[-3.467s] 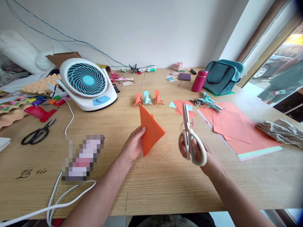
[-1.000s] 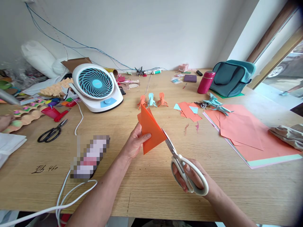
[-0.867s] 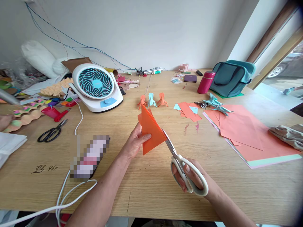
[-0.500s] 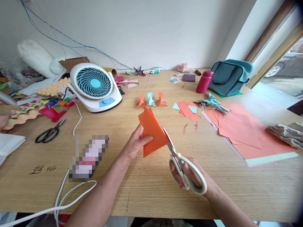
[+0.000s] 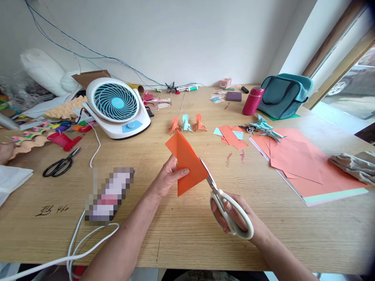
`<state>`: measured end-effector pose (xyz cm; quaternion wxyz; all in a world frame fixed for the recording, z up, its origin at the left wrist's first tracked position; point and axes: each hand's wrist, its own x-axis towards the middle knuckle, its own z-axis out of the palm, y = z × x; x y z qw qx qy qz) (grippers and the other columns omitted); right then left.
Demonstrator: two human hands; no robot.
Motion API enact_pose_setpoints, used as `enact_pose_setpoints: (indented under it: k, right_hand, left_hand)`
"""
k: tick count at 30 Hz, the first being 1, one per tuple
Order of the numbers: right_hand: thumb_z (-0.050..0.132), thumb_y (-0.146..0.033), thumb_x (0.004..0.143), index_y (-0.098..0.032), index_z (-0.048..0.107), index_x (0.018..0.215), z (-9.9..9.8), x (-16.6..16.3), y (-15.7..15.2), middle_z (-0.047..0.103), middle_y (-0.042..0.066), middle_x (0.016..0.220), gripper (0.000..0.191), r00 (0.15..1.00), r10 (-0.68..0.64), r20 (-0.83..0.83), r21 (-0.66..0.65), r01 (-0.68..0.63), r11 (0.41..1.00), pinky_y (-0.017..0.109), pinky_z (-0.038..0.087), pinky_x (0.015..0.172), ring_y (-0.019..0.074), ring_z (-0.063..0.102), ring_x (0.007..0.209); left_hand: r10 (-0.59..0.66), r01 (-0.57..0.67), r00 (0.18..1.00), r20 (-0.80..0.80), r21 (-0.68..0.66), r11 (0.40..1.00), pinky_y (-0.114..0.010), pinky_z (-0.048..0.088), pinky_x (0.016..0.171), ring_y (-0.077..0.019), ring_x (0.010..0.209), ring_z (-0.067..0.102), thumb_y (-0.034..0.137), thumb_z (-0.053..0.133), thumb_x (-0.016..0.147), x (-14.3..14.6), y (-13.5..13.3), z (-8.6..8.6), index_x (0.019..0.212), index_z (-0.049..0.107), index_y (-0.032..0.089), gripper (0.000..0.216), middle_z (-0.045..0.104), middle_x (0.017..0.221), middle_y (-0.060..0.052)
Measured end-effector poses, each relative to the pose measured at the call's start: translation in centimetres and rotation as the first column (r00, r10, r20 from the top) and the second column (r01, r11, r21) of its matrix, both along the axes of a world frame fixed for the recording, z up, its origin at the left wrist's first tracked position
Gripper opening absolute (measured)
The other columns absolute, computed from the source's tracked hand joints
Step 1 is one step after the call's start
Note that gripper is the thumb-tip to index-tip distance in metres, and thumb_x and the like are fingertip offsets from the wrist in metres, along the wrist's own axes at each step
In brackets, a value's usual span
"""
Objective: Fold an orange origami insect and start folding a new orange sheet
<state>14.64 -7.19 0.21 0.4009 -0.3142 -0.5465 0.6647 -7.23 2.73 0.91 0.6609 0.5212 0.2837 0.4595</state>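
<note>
Pinched between the thumb and fingers of my left hand [image 5: 169, 177] is a folded sheet of orange paper [image 5: 189, 166], held up above the table with its layers fanning slightly at the top. My right hand [image 5: 234, 214] grips white-handled scissors [image 5: 231, 212], thumb in one loop and fingers in the other. Their blades lie along the paper's right slanted edge, partly hidden by it. Behind the paper stand three small folded-paper figures: an orange one [image 5: 174, 125], a light blue one [image 5: 186, 123] and another orange one [image 5: 199, 122].
Orange sheets [image 5: 295, 156] and light blue folded figures [image 5: 266, 127] lie at right, near paper scraps [image 5: 231, 136], a pink bottle [image 5: 253, 101] and a teal bag [image 5: 284, 95]. Leftward are a fan [image 5: 115, 105], black scissors [image 5: 61, 164], a white cable [image 5: 96, 246] and another person's hand [image 5: 6, 152].
The scissors' handles have come closer together, and the blades have closed along the paper's edge. At its upper left, the paper's flap has spread a little wider.
</note>
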Motion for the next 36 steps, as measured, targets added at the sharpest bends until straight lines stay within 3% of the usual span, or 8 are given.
enact_pose_setpoints:
  k: [8, 13, 22, 31, 36]
  right_hand:
    - [0.047, -0.068, 0.092, -0.014, 0.058, 0.095, -0.79, 0.11, 0.15, 0.055, -0.001, 0.058, 0.055, 1.0, 0.021, -0.008, 0.004, -0.021, 1.0, 0.021, 0.037, 0.043, 0.0092, 0.047, 0.044]
    - [0.045, -0.067, 0.094, -0.014, 0.059, 0.095, -0.81, 0.14, 0.25, 0.056, 0.0, 0.059, 0.055, 0.999, 0.033, -0.022, 0.024, -0.032, 0.999, 0.022, 0.039, 0.044, 0.0101, 0.05, 0.046]
    - [0.048, -0.068, 0.092, -0.015, 0.058, 0.089, -0.95, 0.0, 0.21, 0.051, -0.003, 0.053, 0.054, 0.999, -0.002, -0.043, -0.013, 0.002, 1.0, 0.021, 0.034, 0.039, 0.0084, 0.043, 0.039]
    - [0.052, -0.069, 0.089, -0.016, 0.058, 0.084, -0.09, -0.14, 0.02, 0.048, -0.004, 0.05, 0.053, 0.999, -0.032, -0.027, -0.049, 0.031, 0.998, 0.021, 0.031, 0.039, 0.0081, 0.041, 0.038]
    - [0.05, -0.068, 0.091, -0.016, 0.059, 0.088, -0.55, 0.01, 0.29, 0.051, -0.003, 0.053, 0.053, 0.999, -0.045, -0.029, -0.037, 0.044, 0.998, 0.022, 0.033, 0.041, 0.0085, 0.044, 0.04]
  left_hand:
    - [-0.028, 0.027, 0.999, -0.016, -0.019, 0.999, -0.038, 0.05, 0.096, -0.0285, 0.115, 0.065, 0.023, 0.079, 0.079, -0.13, 0.0, -0.29, 0.124, 0.06, 0.021, 0.049, 0.069, 0.127, -0.01]
    - [-0.11, 0.11, 0.993, -0.043, -0.014, 0.994, -0.039, 0.049, 0.099, -0.029, 0.118, 0.062, 0.023, 0.076, 0.082, 0.02, -0.19, -0.19, 0.126, 0.059, 0.022, 0.047, 0.067, 0.127, -0.009]
    - [-0.115, 0.114, 0.993, -0.025, -0.036, 0.993, -0.042, 0.047, 0.101, -0.032, 0.123, 0.06, 0.024, 0.078, 0.08, 0.24, -0.42, 0.14, 0.126, 0.063, 0.023, 0.048, 0.067, 0.128, -0.009]
    - [-0.11, 0.108, 0.993, -0.045, -0.049, 0.993, -0.039, 0.048, 0.099, -0.0288, 0.119, 0.062, 0.023, 0.079, 0.08, -0.05, -0.26, -0.21, 0.128, 0.059, 0.023, 0.052, 0.068, 0.128, -0.009]
    - [-0.151, 0.15, 0.987, -0.057, -0.027, 0.988, -0.038, 0.048, 0.098, -0.0278, 0.117, 0.063, 0.023, 0.079, 0.079, 0.18, -0.43, -0.24, 0.128, 0.059, 0.023, 0.053, 0.068, 0.127, -0.008]
